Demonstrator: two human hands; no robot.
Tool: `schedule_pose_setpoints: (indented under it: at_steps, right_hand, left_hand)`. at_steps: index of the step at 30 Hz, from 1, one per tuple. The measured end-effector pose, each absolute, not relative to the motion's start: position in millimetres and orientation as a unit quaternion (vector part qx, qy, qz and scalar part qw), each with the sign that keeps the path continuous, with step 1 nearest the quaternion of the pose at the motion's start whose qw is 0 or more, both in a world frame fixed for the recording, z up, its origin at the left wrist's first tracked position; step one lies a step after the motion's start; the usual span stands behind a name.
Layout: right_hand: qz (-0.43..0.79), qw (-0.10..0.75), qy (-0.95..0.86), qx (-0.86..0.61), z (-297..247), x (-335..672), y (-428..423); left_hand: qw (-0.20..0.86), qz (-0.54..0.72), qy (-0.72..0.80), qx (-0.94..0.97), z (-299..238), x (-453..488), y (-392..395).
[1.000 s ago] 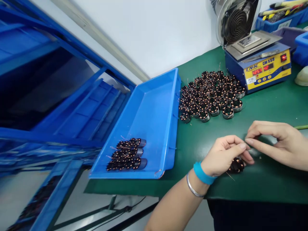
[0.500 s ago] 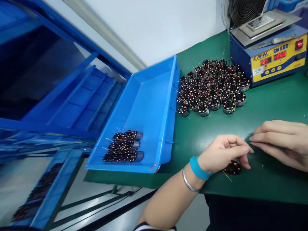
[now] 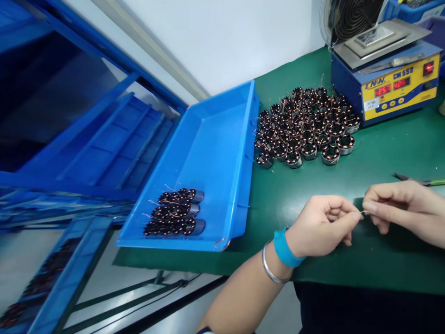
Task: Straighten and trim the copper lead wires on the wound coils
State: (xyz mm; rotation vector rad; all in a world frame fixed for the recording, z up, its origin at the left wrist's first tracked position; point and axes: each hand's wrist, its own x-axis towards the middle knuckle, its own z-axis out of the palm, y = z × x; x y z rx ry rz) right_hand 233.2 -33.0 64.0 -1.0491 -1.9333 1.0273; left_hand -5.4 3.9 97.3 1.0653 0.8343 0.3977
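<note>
The left hand point(image 3: 321, 226) and the right hand point(image 3: 405, 211) are up close, and their fingertips almost touch. The right hand pinches a thin wire point(image 3: 363, 212) between its finger and thumb. The wire runs across the small gap to the left fingertips. The left fingers are curled in, and I cannot tell if they hold something else. A blue band point(image 3: 287, 248) and a silver bangle point(image 3: 274, 264) sit on the left wrist. Under the hands is a green table point(image 3: 382, 260). Just past the right hand lie some pliers point(image 3: 413, 180) with a green handle. Farther left, a blue tray point(image 3: 222, 185) sits at the table's edge, and in it lie three short rows of coils point(image 3: 174, 213) with copper wire. Past the hands, many more coils point(image 3: 302, 130) sit close together in a big group on the table. Behind them is a blue and yellow machine point(image 3: 399, 88) with red numbers, and a round fan point(image 3: 354, 18) stands behind it. Blue shelves point(image 3: 86, 130) stand far off to the left.
</note>
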Motion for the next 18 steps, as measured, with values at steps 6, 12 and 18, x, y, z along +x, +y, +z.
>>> schedule_pose_setpoints:
  at_steps: [6, 12, 18]
  right_hand:
    - [0.092, 0.386, -0.847, -0.354, 69.0, 246.8, -28.5]
    - [0.123, 0.363, -0.862, -0.333, 69.6, 239.7, -27.9]
    - [0.339, 0.356, -0.778, -0.391, 73.6, 228.7, -27.1]
  left_hand:
    - [0.799, 0.173, 0.353, 0.455, 98.2, -10.8, 13.0]
    - [0.752, 0.201, 0.367, 0.510, 100.3, -8.5, 4.9]
    - [0.743, 0.205, 0.369, 0.519, 100.7, -7.8, 3.1]
